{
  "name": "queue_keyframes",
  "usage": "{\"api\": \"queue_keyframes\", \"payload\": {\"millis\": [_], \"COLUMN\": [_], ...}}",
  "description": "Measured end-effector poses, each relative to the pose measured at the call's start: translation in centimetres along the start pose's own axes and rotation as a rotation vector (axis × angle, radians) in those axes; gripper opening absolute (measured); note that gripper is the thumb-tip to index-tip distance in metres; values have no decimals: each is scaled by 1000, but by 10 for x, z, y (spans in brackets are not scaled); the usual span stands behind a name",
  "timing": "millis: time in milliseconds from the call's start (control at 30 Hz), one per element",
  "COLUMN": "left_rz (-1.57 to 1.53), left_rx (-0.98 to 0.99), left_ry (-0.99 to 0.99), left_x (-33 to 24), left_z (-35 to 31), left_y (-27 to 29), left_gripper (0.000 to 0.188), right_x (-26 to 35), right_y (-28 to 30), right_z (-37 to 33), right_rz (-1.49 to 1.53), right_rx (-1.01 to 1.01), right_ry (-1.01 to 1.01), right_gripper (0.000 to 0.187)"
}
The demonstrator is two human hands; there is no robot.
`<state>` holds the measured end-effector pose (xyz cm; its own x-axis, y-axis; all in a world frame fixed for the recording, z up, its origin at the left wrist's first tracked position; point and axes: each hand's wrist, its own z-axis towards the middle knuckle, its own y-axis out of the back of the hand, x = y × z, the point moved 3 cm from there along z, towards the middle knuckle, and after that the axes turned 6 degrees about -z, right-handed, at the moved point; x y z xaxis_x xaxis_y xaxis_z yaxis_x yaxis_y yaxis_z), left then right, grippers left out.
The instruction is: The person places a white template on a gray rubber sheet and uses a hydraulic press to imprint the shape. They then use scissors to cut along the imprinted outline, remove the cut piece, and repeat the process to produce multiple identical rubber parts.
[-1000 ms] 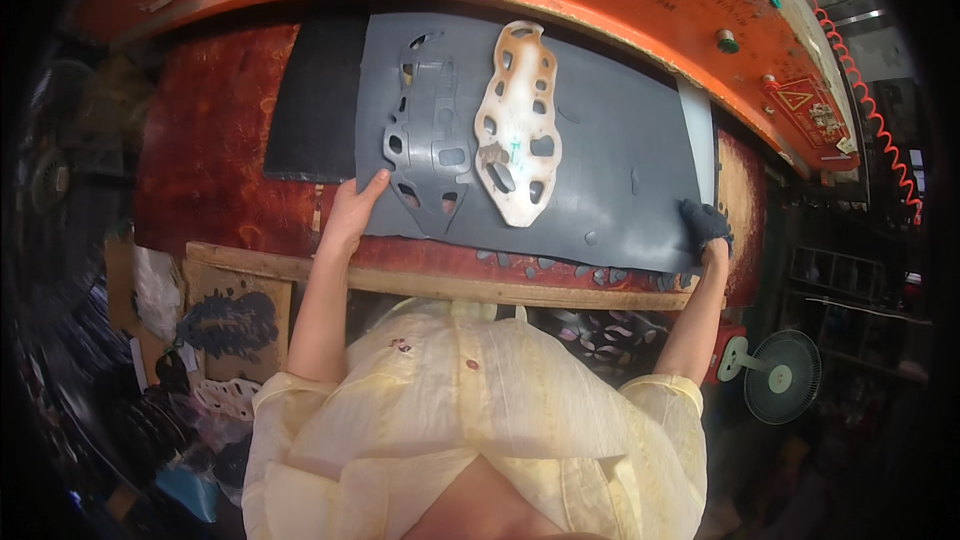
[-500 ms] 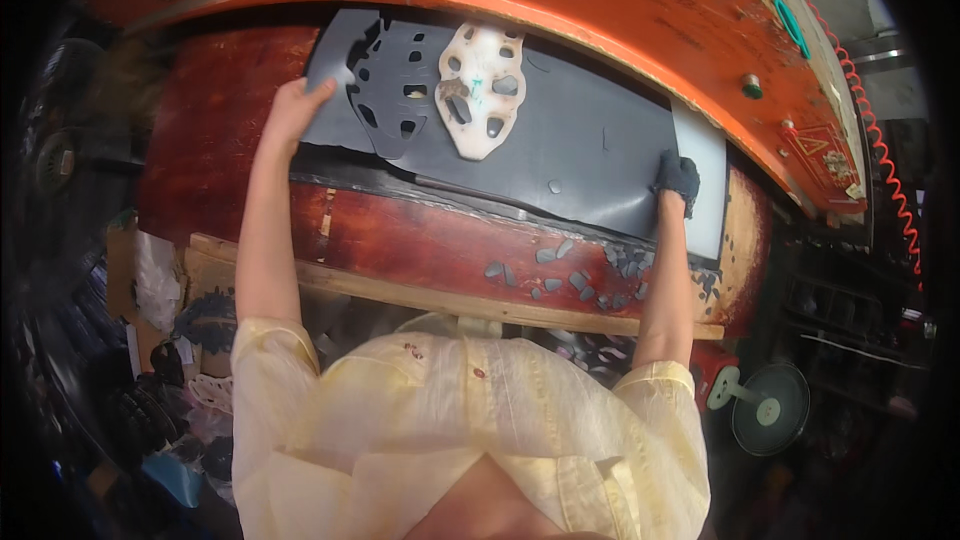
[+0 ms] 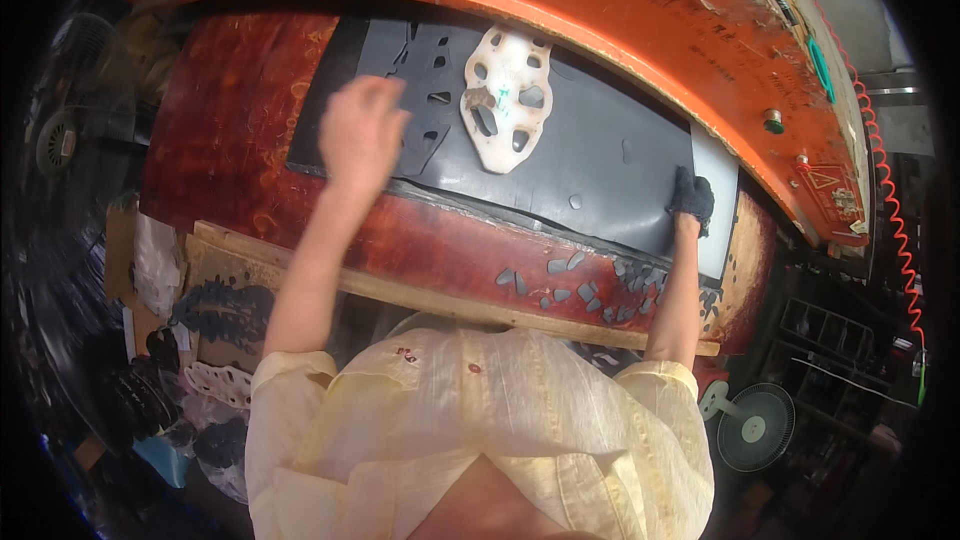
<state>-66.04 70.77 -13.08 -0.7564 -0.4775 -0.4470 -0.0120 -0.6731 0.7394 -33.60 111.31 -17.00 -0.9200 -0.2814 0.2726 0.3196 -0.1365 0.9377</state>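
Observation:
A dark grey sheet (image 3: 600, 140), smooth and flexible-looking, lies across the red-brown board. Near its left end is a cut shape (image 3: 431, 150) with several holes. Beside that rests a cream sole-shaped plate (image 3: 508, 90) with several oval holes. Over the left part of the sheet is my bare left hand (image 3: 362, 135), blurred by motion; whether its fingers hold anything cannot be made out. My right hand (image 3: 692, 202), in a black glove, is closed at the sheet's right edge, beside a white panel (image 3: 712, 210).
Small grey offcuts (image 3: 585, 292) are scattered on the red-brown board (image 3: 230, 120) near my right forearm. An orange machine beam (image 3: 620, 0) spans the far side, with a coiled red cable (image 3: 890, 200) at its right. A fan (image 3: 755, 427) stands low at the right.
My left hand has moved right from the sheet's left edge to over the cut shape. Black surface now shows where the grey strip lay at the left. My right hand keeps its place.

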Motion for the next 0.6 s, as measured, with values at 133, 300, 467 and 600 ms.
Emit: {"api": "queue_keyframes", "payload": {"millis": [133,300,467,600], "left_rz": [-180,-34,-226,-212], "left_rx": [146,140,120,139], "left_ry": [-156,-233,-252,-233], "left_x": [-49,-63,-84,-98], "left_z": [0,-12,-28,-28], "left_y": [-47,-66,-66,-73], "left_gripper": [27,24,22,20], "right_x": [-3,0,3,6], "right_y": [1,5,7,10], "right_z": [-1,-3,-6,-11], "right_rz": [-20,-23,-47,20], "right_rx": [15,81,135,91], "right_ry": [5,-10,-67,-31], "right_gripper": [55,58,60,57]}}
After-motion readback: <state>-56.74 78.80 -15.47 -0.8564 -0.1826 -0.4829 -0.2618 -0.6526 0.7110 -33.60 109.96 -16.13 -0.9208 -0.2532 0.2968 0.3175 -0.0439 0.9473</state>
